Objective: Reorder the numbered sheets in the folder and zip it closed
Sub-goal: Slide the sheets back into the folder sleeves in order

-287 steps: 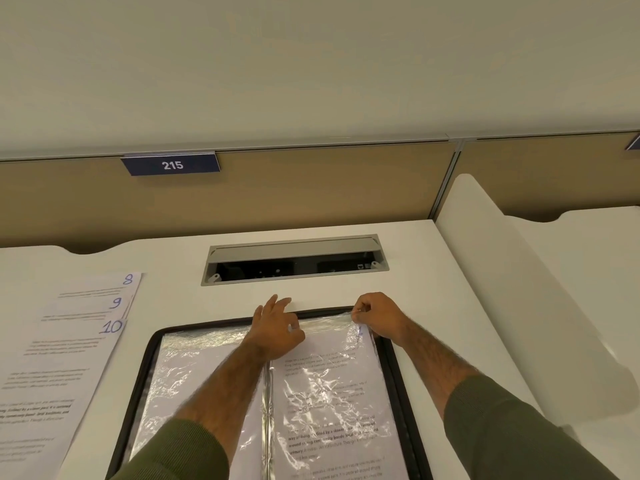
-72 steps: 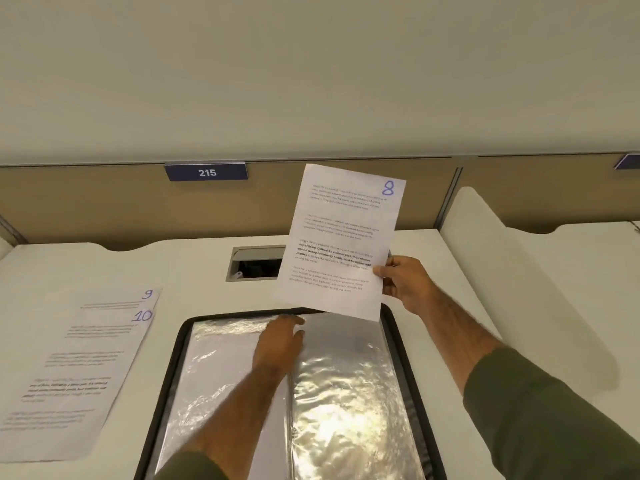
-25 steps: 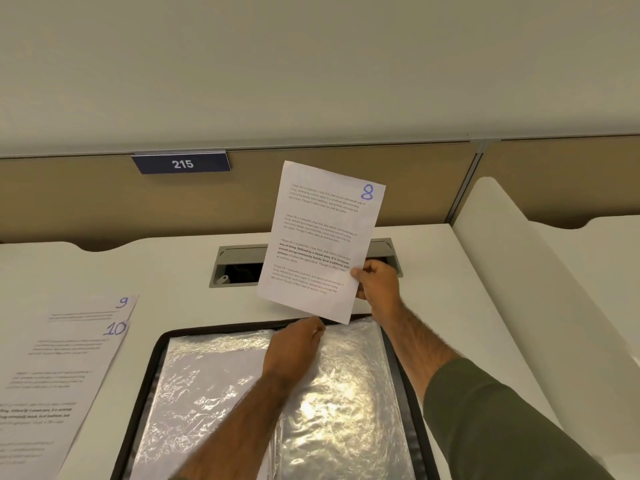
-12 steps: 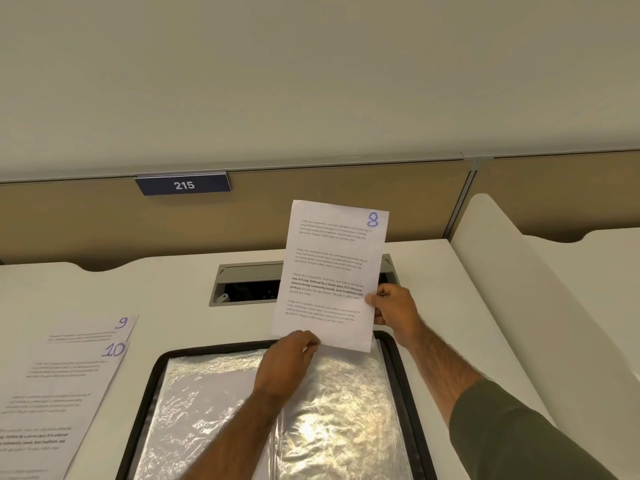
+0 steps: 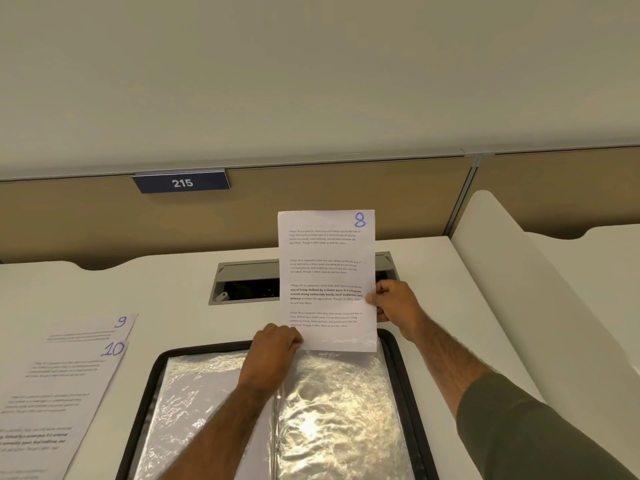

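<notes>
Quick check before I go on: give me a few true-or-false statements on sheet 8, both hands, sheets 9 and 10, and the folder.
1. The right hand holds sheet 8 by its right edge. True.
2. Sheet 8 lies fully inside the right sleeve. False: it stands upright, with only its bottom edge at the sleeve's top.
3. Sheet 9 and sheet 10 lie on the desk, left of the folder. True.
4. The folder is zipped closed. False: it lies open flat.
5. The left hand rests on sheet 10. False: it seems to pinch the right sleeve's top near the spine.
</notes>
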A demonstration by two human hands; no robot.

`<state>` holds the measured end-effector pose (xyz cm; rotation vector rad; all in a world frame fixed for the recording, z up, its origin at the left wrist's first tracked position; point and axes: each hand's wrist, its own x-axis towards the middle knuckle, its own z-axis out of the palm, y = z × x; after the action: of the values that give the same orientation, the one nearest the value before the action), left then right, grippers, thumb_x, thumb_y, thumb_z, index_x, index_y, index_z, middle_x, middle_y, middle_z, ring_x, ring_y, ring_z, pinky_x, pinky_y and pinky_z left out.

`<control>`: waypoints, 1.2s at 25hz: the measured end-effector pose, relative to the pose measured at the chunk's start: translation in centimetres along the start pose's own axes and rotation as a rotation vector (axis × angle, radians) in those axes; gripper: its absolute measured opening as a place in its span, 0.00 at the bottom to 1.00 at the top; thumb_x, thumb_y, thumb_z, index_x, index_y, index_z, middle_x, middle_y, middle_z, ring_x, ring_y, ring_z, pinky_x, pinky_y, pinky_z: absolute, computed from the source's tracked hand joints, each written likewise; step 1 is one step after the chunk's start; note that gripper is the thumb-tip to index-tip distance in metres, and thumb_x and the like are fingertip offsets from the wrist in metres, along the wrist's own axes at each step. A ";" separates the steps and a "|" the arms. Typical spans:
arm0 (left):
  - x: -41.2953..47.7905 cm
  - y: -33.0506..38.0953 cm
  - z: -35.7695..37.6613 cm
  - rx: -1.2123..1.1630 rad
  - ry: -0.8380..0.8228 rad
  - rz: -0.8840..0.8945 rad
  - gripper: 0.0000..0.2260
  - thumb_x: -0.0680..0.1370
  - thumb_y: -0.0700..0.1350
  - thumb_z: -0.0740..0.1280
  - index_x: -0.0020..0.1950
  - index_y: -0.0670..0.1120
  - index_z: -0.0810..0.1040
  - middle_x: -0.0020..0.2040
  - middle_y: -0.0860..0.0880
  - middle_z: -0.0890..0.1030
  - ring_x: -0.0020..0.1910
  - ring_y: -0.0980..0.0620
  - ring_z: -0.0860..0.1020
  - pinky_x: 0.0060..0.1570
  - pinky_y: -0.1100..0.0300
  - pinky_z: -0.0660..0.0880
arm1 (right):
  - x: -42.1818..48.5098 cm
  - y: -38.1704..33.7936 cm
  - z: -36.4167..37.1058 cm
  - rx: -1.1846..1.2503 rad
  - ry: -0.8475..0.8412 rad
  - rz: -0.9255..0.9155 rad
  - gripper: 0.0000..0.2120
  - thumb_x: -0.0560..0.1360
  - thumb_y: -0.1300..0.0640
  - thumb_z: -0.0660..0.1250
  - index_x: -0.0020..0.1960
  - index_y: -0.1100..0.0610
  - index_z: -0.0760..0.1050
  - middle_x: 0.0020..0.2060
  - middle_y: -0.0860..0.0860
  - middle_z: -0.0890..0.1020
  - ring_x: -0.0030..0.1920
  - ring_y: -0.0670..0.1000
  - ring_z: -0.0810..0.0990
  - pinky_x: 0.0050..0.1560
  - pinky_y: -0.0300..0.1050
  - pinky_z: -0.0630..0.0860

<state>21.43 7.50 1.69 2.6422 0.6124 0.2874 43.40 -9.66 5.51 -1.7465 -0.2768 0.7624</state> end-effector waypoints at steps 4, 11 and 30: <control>0.3 -0.8 0.7 -0.036 -0.004 -0.007 0.06 0.81 0.44 0.66 0.53 0.52 0.82 0.49 0.56 0.83 0.49 0.54 0.76 0.53 0.55 0.74 | 0.1 -0.3 0.0 -0.081 -0.017 -0.028 0.05 0.78 0.67 0.68 0.52 0.69 0.77 0.49 0.58 0.85 0.44 0.54 0.86 0.37 0.47 0.82; 0.7 -1.1 1.6 -0.219 0.123 -0.121 0.12 0.81 0.40 0.66 0.64 0.46 0.77 0.64 0.48 0.78 0.60 0.48 0.77 0.63 0.54 0.71 | 0.0 0.7 -0.1 -0.156 -0.075 0.016 0.07 0.78 0.66 0.69 0.53 0.70 0.76 0.52 0.57 0.85 0.47 0.53 0.86 0.38 0.43 0.83; 5.8 -2.9 0.3 -0.617 -0.069 -0.626 0.06 0.81 0.41 0.66 0.57 0.44 0.78 0.55 0.45 0.83 0.48 0.48 0.82 0.34 0.63 0.76 | 1.9 1.8 2.3 -0.264 -0.004 0.146 0.02 0.78 0.63 0.70 0.48 0.62 0.80 0.52 0.58 0.85 0.50 0.57 0.85 0.47 0.51 0.84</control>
<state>25.58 12.46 0.74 1.7664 1.0805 0.1562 43.07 -7.36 2.88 -2.0314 -0.2631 0.8653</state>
